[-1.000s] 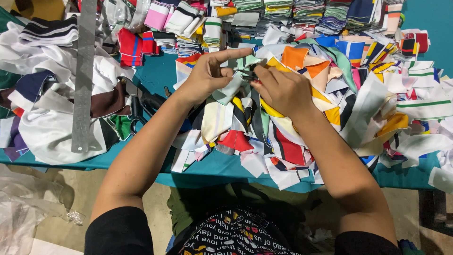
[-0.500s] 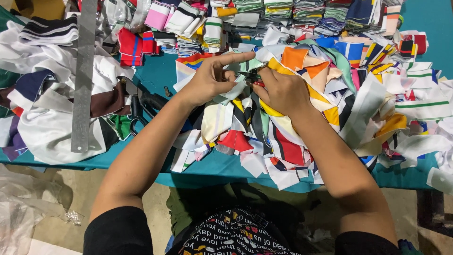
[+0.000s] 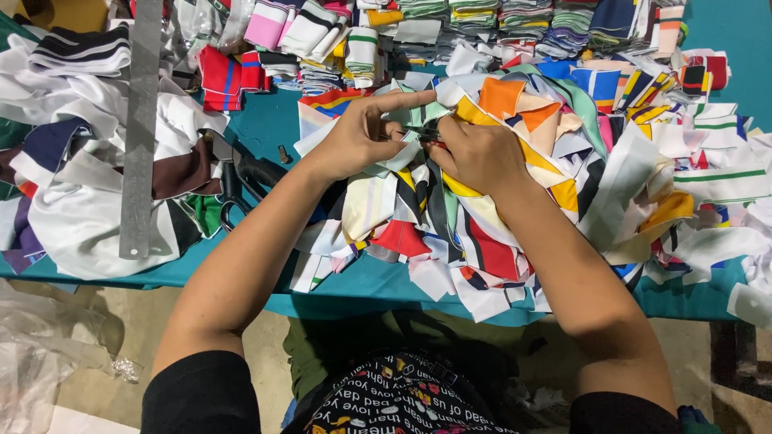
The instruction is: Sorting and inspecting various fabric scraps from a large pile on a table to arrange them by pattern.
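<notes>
Fabric scraps (image 3: 450, 217) lie heaped in the middle of a teal table (image 3: 354, 285), and the person's two hands meet on top of the heap.

At the far left a long metal ruler (image 3: 141, 128) rests across a pile of white, navy and brown collar pieces (image 3: 64, 193). Just right of it, black-handled scissors (image 3: 241, 181) lie on the bare cloth, untouched.

The left hand (image 3: 362, 137) is half closed: its forefinger stretches straight toward the right hand while the thumb and other fingers pinch a pale strip at the top of the heap. Between the two hands sits a small dark tool with a red part (image 3: 425, 137), probably a pair of thread snips, though it is too small to be sure. The right hand (image 3: 481, 153) is curled tight around that tool and over the same strip, knuckles up.

Further right, orange, yellow and white striped pieces (image 3: 643, 185) spread loose to the table's edge. Along the back, folded striped bundles (image 3: 515, 20) stand in neat stacks.

Judging by the layout, the work looks far from finished: the stacks at the back seem sorted, but the loose heap under and around the hands is large, and only one piece is in hand.
</notes>
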